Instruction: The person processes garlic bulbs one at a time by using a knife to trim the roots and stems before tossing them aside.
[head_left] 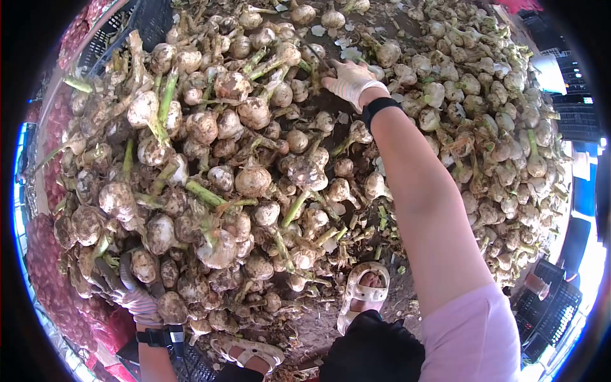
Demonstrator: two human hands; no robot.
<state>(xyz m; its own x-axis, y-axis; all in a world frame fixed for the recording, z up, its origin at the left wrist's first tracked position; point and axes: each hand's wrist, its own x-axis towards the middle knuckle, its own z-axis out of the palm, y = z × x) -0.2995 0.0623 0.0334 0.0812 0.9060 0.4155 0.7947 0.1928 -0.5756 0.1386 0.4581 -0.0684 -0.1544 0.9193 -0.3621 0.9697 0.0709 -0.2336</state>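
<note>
My left hand [132,290], in a grey-and-white glove, is low on the left side of the heap. Its fingers are spread among dirty garlic bulbs [145,265], touching them, with the tips partly hidden. Farther away, my right hand [351,81], in a pale glove, reaches over the dark ground between two garlic heaps. Its fingers are curled together. A thin dark piece shows by the fingertips, too small to name. Near that hand lie garlic bulbs with stalks [280,94] on the left and trimmed bulbs [435,94] on the right.
Red mesh sacks [48,280] line the left edge. A dark plastic crate [143,28] stands at the upper left, and more black crates [550,302] are at the right. My feet in pale clogs [364,294] stand on soil strewn with stalk scraps [347,245].
</note>
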